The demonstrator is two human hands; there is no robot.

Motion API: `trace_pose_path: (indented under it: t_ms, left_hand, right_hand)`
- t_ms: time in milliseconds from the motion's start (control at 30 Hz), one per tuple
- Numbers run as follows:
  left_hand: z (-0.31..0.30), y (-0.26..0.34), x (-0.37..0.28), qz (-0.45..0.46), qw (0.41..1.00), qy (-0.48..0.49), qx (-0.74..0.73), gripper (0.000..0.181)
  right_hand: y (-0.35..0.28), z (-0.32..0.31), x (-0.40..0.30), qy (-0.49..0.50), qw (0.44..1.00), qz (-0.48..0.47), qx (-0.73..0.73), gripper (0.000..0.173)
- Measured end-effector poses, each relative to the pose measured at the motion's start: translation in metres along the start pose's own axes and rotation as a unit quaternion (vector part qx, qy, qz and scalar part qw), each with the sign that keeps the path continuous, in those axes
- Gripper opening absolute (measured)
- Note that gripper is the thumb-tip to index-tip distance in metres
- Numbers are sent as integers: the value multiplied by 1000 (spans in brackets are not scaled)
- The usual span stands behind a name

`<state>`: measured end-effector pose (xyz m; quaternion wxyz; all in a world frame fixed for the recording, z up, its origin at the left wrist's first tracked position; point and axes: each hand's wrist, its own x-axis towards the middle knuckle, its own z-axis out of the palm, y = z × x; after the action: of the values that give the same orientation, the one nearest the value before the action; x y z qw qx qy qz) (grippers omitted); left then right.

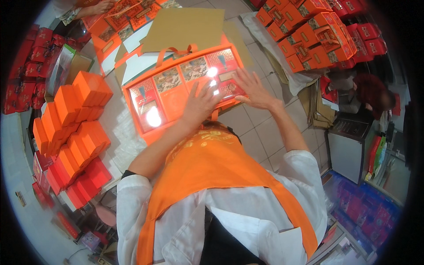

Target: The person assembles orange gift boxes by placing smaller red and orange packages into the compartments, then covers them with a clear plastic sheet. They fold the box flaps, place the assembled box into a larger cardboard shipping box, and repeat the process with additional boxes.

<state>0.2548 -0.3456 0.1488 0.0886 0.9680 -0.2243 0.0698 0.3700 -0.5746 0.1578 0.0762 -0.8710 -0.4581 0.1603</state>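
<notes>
Before me lies an orange gift box with several red and orange patterned packs inside, under a shiny clear cover that throws back bright glare. My left hand rests flat over the middle of the cover, fingers spread. At the box's right end, my right hand touches the edge of a red pack, its fingers apart. Neither hand grips anything. An orange ribbon handle stands up at the far side of the box.
Behind the box lies a brown cardboard sheet. Stacked orange boxes stand at left, with finished orange gift boxes at upper right. Another person's hand is at the top left; a person sits at right near a grey cabinet.
</notes>
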Motion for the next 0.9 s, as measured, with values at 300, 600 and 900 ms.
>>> trace_pose_path:
  t_ms: [300, 600, 900]
  left_hand:
    - [-44, -26, -43, -112, 988, -101, -6, 75]
    - [-30, -23, -39, -36, 999, -35, 15, 74]
    - [-32, -27, -36, 8, 999, -38, -4, 67]
  right_hand:
    - [3, 2, -6, 8, 1000, 4, 6, 73]
    - [-7, -9, -5, 11, 1000, -8, -24, 66]
    - [-8, 0, -4, 24, 999, -13, -36, 69]
